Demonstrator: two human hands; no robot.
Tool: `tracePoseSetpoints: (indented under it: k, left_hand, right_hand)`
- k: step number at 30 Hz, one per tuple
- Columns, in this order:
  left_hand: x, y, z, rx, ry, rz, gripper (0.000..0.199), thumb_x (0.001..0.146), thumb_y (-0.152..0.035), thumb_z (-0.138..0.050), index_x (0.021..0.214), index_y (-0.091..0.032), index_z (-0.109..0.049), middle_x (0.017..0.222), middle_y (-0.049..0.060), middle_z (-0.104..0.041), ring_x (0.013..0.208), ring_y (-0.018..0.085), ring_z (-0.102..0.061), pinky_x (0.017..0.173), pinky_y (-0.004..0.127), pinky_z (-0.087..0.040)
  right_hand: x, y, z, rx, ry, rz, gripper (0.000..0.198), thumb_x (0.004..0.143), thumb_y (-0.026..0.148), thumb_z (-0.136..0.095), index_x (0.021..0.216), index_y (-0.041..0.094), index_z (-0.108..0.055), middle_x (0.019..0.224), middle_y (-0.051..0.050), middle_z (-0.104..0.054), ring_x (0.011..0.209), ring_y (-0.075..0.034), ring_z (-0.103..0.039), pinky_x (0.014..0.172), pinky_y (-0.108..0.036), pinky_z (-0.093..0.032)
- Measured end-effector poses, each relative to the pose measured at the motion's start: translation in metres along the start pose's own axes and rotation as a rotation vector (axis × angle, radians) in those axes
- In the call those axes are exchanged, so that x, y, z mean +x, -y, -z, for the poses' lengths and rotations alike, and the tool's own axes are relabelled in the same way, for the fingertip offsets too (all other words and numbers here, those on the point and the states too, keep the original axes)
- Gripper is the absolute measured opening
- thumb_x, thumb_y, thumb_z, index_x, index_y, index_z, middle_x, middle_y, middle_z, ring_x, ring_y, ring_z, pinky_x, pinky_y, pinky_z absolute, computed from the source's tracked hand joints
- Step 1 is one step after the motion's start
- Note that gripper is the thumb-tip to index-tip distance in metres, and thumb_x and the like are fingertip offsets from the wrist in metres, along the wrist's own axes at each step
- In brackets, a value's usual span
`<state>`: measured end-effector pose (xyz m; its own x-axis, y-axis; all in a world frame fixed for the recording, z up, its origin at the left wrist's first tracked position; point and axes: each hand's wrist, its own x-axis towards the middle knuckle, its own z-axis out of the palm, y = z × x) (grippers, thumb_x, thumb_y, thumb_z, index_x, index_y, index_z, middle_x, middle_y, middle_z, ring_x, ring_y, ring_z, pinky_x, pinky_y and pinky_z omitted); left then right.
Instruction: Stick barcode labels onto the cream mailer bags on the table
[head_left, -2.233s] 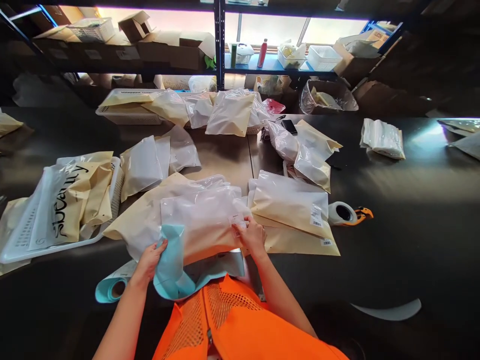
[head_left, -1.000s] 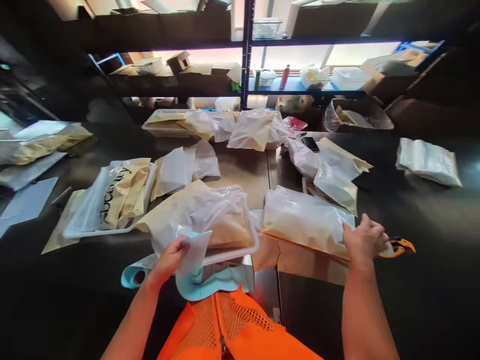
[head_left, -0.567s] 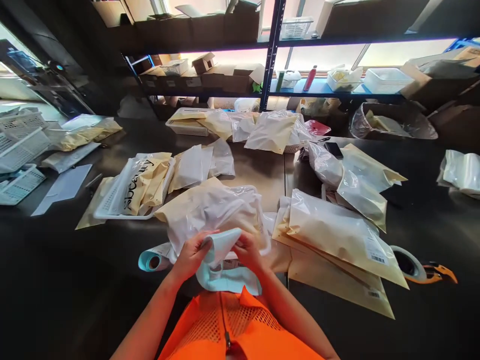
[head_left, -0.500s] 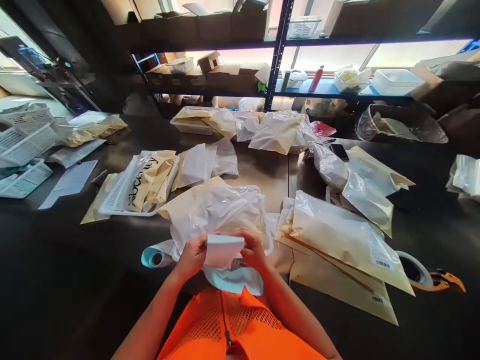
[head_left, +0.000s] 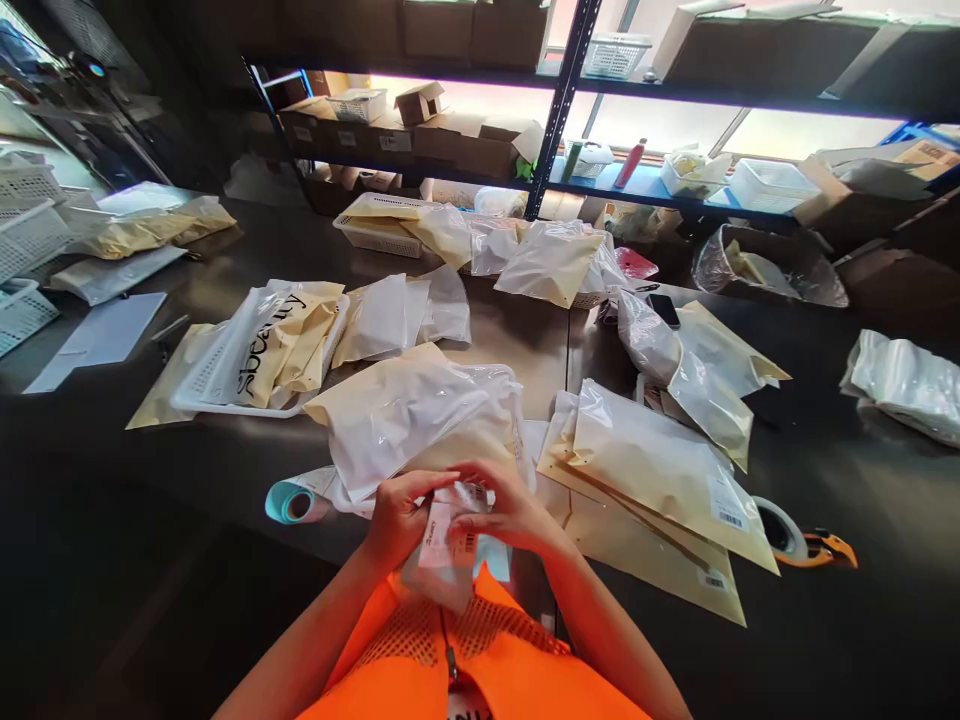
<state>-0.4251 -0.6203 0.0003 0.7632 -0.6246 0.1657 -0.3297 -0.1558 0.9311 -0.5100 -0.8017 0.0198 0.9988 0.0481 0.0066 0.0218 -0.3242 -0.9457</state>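
Observation:
Close to my body, my left hand (head_left: 401, 515) and my right hand (head_left: 506, 508) are both closed on a small translucent plastic bag (head_left: 442, 580). The bag bears a white printed label (head_left: 435, 540) and a barcode; what lies inside I cannot make out. My left fingers pinch its left side, while my right thumb presses across its face. Partly hidden under my right hand is a pale blue sheet (head_left: 493, 558). Just beyond my hands, a white basket (head_left: 521, 430) carries a large plastic-and-tan mailer bag (head_left: 405, 410). A roll of labels (head_left: 300, 503) lies left of them.
Stacked mailer bags (head_left: 660, 470) lie to the right, beside a tape roll (head_left: 780, 530) with an orange-handled tool (head_left: 832, 548). Another white basket (head_left: 191, 385) holds packages at left. Behind the table stands a shelving rack (head_left: 559, 110) with cartons.
The folded white sheet between my hands no longer shows there. Both hands now grip the small labelled bag, and my right thumb lies over its face. My view has shifted slightly.

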Motion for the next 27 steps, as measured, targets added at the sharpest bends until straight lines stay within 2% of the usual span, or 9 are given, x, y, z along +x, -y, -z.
tracePoseSetpoints:
  k: [3,7,11,13,16,19,21,23,27]
  left_hand:
    - [0.000,0.000,0.000,0.058,0.039,-0.036,0.032,0.071,-0.004,-0.058,0.088,-0.024,-0.077,0.084,0.004,-0.077,0.075,0.019,-0.071,0.070,0.027,-0.055]
    - [-0.006,0.002,0.003,0.138,0.099,-0.242,0.017,0.075,-0.009,-0.061,0.076,-0.019,-0.075,0.076,0.006,-0.075,0.072,0.018,-0.071,0.064,0.024,-0.053]
    - [-0.008,-0.002,0.005,0.223,0.119,-0.406,0.022,0.078,-0.008,-0.054,0.080,-0.017,-0.074,0.080,0.007,-0.075,0.072,0.017,-0.070,0.064,0.024,-0.052]
    - [-0.007,-0.006,0.006,0.212,0.145,-0.358,0.024,0.080,-0.010,-0.053,0.085,-0.018,-0.075,0.084,0.007,-0.075,0.075,0.018,-0.070,0.066,0.024,-0.051]
    - [-0.004,-0.013,0.006,-0.025,0.268,-0.073,0.029,0.088,-0.020,-0.047,0.098,-0.018,-0.074,0.092,0.008,-0.074,0.084,0.019,-0.068,0.073,0.025,-0.050]
    - [-0.005,-0.017,0.003,-0.308,0.366,0.164,0.037,0.092,-0.033,-0.042,0.111,-0.016,-0.068,0.100,0.009,-0.072,0.090,0.021,-0.066,0.078,0.028,-0.050]
    - [-0.009,-0.018,-0.003,-0.262,0.369,0.184,0.032,0.091,-0.034,-0.046,0.106,-0.016,-0.068,0.094,0.007,-0.071,0.086,0.020,-0.064,0.076,0.027,-0.047]
    - [-0.015,-0.016,-0.010,-0.086,0.364,0.168,0.025,0.090,-0.031,-0.048,0.086,-0.016,-0.068,0.079,0.004,-0.068,0.074,0.017,-0.060,0.069,0.025,-0.042]
    - [-0.026,-0.004,-0.021,0.141,0.318,0.173,0.035,0.087,-0.034,-0.052,0.056,-0.017,-0.044,0.054,-0.003,-0.047,0.054,0.011,-0.040,0.054,0.026,-0.025]
  right_hand:
    - [-0.005,0.000,-0.003,0.007,-0.061,0.010,0.068,0.068,0.045,-0.079,0.128,0.027,-0.053,0.118,-0.007,-0.057,0.103,-0.021,-0.060,0.090,-0.033,-0.049]
    - [-0.016,0.010,-0.001,0.012,-0.051,0.001,0.078,0.061,0.048,-0.082,0.130,0.027,-0.051,0.119,-0.008,-0.056,0.108,-0.024,-0.057,0.093,-0.036,-0.049]
    - [-0.020,0.015,0.001,-0.019,-0.021,0.000,0.062,0.067,0.046,-0.080,0.121,0.025,-0.059,0.112,-0.007,-0.063,0.101,-0.022,-0.060,0.084,-0.032,-0.050]
    - [-0.020,0.013,-0.001,-0.047,-0.058,0.012,0.044,0.073,0.042,-0.076,0.111,0.023,-0.064,0.100,-0.005,-0.067,0.089,-0.018,-0.062,0.076,-0.028,-0.049]
    - [-0.019,0.008,-0.005,-0.065,-0.195,-0.008,0.022,0.078,0.038,-0.072,0.091,0.020,-0.069,0.078,-0.002,-0.068,0.068,-0.013,-0.058,0.062,-0.024,-0.045]
    - [-0.022,0.008,-0.006,-0.079,-0.273,-0.079,0.018,0.080,0.037,-0.069,0.086,0.019,-0.068,0.066,0.001,-0.065,0.058,-0.011,-0.054,0.056,-0.022,-0.042]
    - [-0.025,0.011,-0.004,-0.093,-0.206,-0.120,0.019,0.083,0.037,-0.066,0.091,0.020,-0.066,0.067,0.001,-0.066,0.059,-0.011,-0.054,0.056,-0.022,-0.041]
    - [-0.028,0.015,0.000,-0.105,-0.106,-0.134,0.019,0.084,0.038,-0.063,0.090,0.020,-0.066,0.070,0.000,-0.067,0.063,-0.012,-0.056,0.057,-0.022,-0.043]
    - [-0.026,0.015,0.010,-0.172,-0.064,-0.174,0.020,0.079,0.039,-0.068,0.071,0.020,-0.067,0.064,-0.001,-0.064,0.059,-0.013,-0.054,0.053,-0.024,-0.042]
